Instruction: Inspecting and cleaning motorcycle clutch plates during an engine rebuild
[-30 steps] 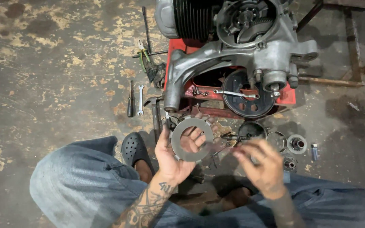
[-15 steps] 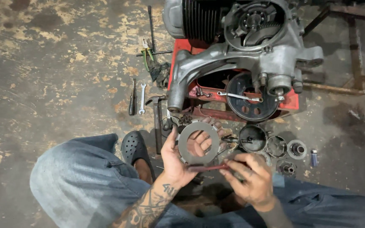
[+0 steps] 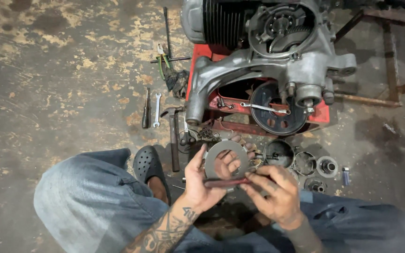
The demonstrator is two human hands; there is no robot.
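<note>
My left hand [image 3: 201, 180] holds a flat grey metal ring plate [image 3: 226, 151] upright, fingers showing through its centre hole. My right hand [image 3: 277, 197] grips a thin dark reddish rod-like tool [image 3: 225, 182] and lays it across the plate's lower edge. Both hands hover above my knees in blue jeans. Just beyond them, on the floor, lie a round black clutch housing [image 3: 278, 152] and other small round engine parts [image 3: 327, 166].
A grey engine [image 3: 268, 51] sits on a red tray [image 3: 198, 70], a wrench [image 3: 264, 108] inside it. A hammer [image 3: 174, 136], spanner [image 3: 156, 110], screwdriver [image 3: 146, 108] and pliers [image 3: 162, 58] lie left on the stained concrete floor. A black clog [image 3: 147, 164] covers my foot. Rusty frame at right.
My right hand came in from the right and now holds the thin tool against the plate's lower edge. The left hand raised the plate slightly; the camera view shifted.
</note>
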